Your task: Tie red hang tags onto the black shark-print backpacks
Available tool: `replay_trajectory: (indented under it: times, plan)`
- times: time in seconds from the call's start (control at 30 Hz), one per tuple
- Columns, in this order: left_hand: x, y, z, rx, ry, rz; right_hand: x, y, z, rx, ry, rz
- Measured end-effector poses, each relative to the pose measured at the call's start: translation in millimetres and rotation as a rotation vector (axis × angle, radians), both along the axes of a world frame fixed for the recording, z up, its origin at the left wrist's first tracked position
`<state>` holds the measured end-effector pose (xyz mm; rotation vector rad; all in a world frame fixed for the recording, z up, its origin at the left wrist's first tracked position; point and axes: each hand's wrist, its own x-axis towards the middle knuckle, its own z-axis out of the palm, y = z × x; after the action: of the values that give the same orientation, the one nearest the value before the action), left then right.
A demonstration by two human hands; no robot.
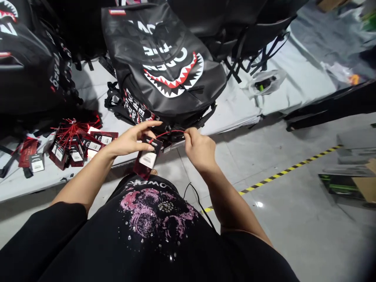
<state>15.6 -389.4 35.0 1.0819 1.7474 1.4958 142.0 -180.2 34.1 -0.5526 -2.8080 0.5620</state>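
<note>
Tag (149, 159), dark red and black with a white label, hangs at the front of the table (235, 111), just below the near edge of a backpack (129, 47). Its red cord (173, 132) runs from the tag's top, past the bottom of the backpack, to the right hand (199, 149). There the thumb and bent forefinger pinch the cord narrowly, the other fingers curled in. The left hand (132, 138) is at the tag's upper end: its thumb lies against the tag, while the forefinger stretches out toward the backpack, wide of the thumb. I cannot tell whether the fingers partly hidden by the tag grip it.

The backpack lies on the table, its white lettering and toothed mouth print (176, 80) upside down to the wearer. To the left, a pile (76, 154) of similar tags with red cords spreads on the table near the left forearm, just in front of another backpack (23, 78). A clear plastic bag (267, 82) with something dark inside lies on the table, right of the nearer backpack. Yellow and black tape (282, 173) crosses the grey floor (264, 211).
</note>
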Motion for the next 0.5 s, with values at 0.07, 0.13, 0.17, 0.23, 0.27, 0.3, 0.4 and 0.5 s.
replay_trajectory:
  times: [0.07,0.13,0.17,0.23,0.27,0.3,0.4,0.5]
  plan:
    - [1.2,-2.2,-0.4,0.039,0.017,0.137,0.8,3.3,4.0,-0.235,-0.011,0.063]
    - [2.3,-1.2,-5.6,0.086,0.005,0.301,1.4,6.8,8.0,-0.564,-0.047,0.15]
    - [3.1,0.1,-9.4,0.11,0.006,0.386,1.5,8.6,9.3,-0.736,-0.069,0.194]
    - [5.9,3.3,-16.9,0.154,0.032,0.528,0.9,12.7,10.0,-1.037,-0.11,0.259]
    - [7.7,4.6,-19.9,0.173,0.05,0.577,0.2,14.9,9.4,-1.155,-0.13,0.283]
    - [9.5,5.8,-22.3,0.186,0.069,0.611,-0.8,17.3,8.3,-1.252,-0.147,0.302]
    - [14.1,8.4,-25.1,0.192,0.13,0.656,-5.4,23.9,3.6,-1.432,-0.201,0.333]
    - [15.9,12.6,-25.0,0.194,0.263,0.734,-10.7,27.1,1.0,-1.504,-0.256,0.363]
